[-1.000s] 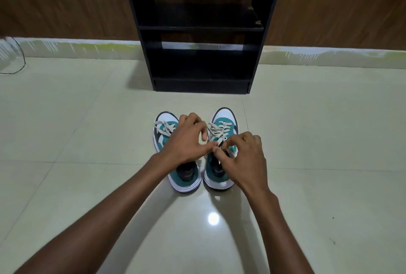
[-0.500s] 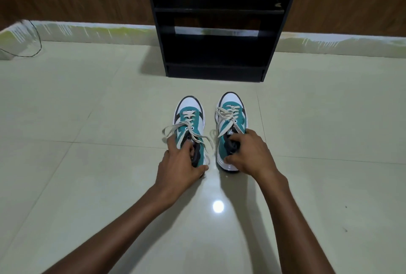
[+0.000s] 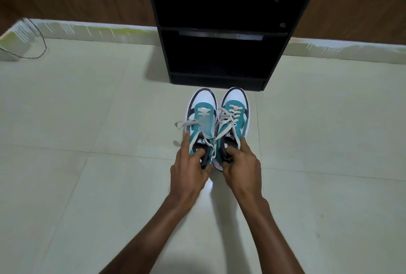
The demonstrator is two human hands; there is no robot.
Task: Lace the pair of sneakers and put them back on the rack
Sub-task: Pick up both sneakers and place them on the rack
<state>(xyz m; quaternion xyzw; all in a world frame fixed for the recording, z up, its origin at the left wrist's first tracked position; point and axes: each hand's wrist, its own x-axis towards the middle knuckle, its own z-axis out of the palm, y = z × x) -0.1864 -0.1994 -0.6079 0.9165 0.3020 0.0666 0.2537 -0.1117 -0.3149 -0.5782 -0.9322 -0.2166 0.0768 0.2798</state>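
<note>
The pair of sneakers sits side by side at frame centre, toes pointing to the rack at upper centre. The left hand grips the left sneaker at its heel collar, fingers closed into the opening; the right hand grips the right sneaker the same way. The step in hand appears to be the carry to the rack. Whether the soles are on the floor or just off it cannot be told. Loose lace ends trail off the left sneaker toward frame left; raise both shoes level so the ends do not drag or snag. Aim the toes into the lower shelf opening, above the base rail that lies just beyond the toes. Keep the pair between the two side panels, as the opening looks only moderately wider than the pair. The floor on both sides of the frame is open; a thin cable lies at upper left, well apart.
</note>
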